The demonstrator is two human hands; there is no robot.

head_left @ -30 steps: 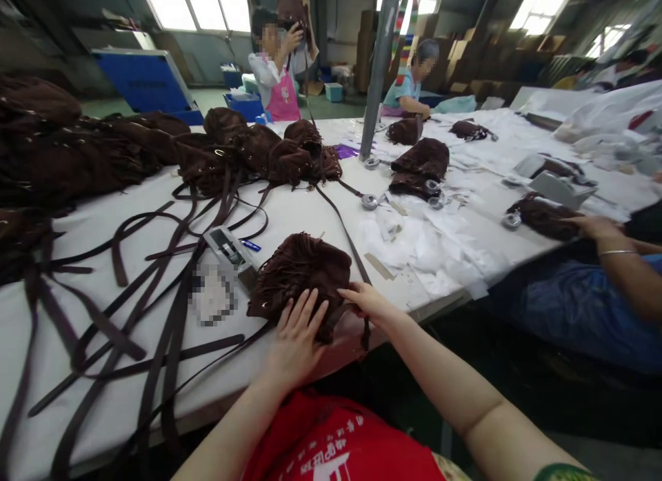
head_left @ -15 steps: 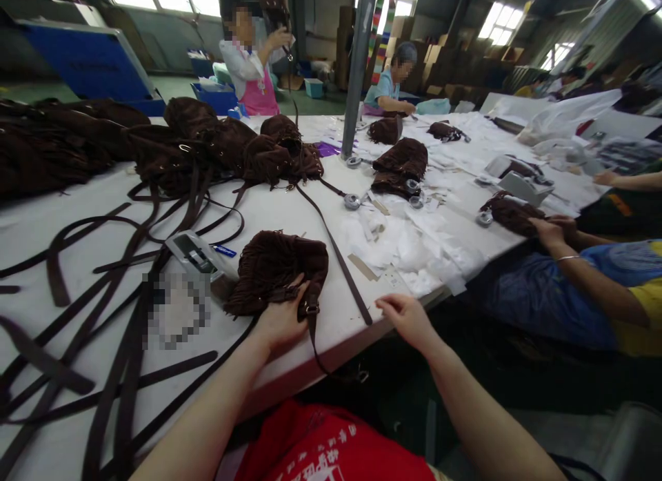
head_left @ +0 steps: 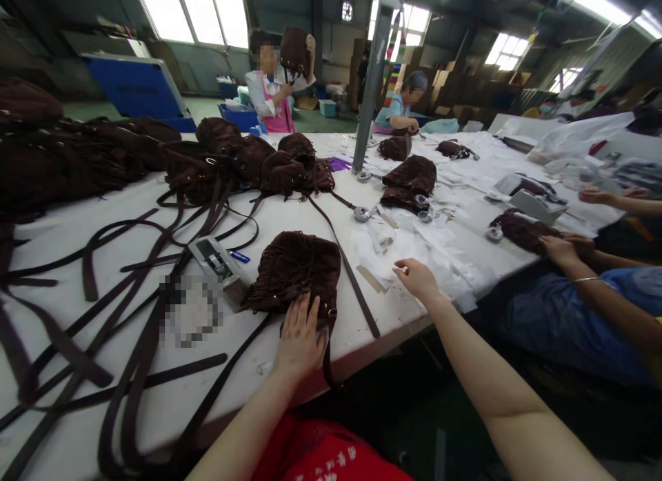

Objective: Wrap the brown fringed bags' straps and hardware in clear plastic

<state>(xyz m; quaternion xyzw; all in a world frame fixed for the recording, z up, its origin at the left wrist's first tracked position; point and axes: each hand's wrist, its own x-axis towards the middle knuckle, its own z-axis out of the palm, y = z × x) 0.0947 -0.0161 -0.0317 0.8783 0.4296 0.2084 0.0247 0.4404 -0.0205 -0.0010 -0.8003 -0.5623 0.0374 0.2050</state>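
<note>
A dark brown fringed bag [head_left: 297,267] lies on the white table in front of me. My left hand [head_left: 300,336] rests on its near edge, fingers stretched out flat over the brown material. Beside that hand, a strap [head_left: 331,343] hangs from the bag over the table edge. To the right, my right hand [head_left: 418,279] is above the table near some white paper, thumb and fingers pinched. A tiny pale bit shows at its fingertips, too small to name. Between the hands lies a long brown strap [head_left: 356,295].
A grey tape dispenser [head_left: 220,263] and a blue marker [head_left: 240,257] are left of the bag. Brown straps [head_left: 139,343] and piled bags [head_left: 103,150] cover the left side. A grey post [head_left: 368,87] rises behind. A co-worker's hands [head_left: 563,250] hold another bag at right.
My left hand has shifted from the bag's flap to lie flat on its near edge. My right hand has moved forward over the table. The view has tilted up; a co-worker behind handles a bag.
</note>
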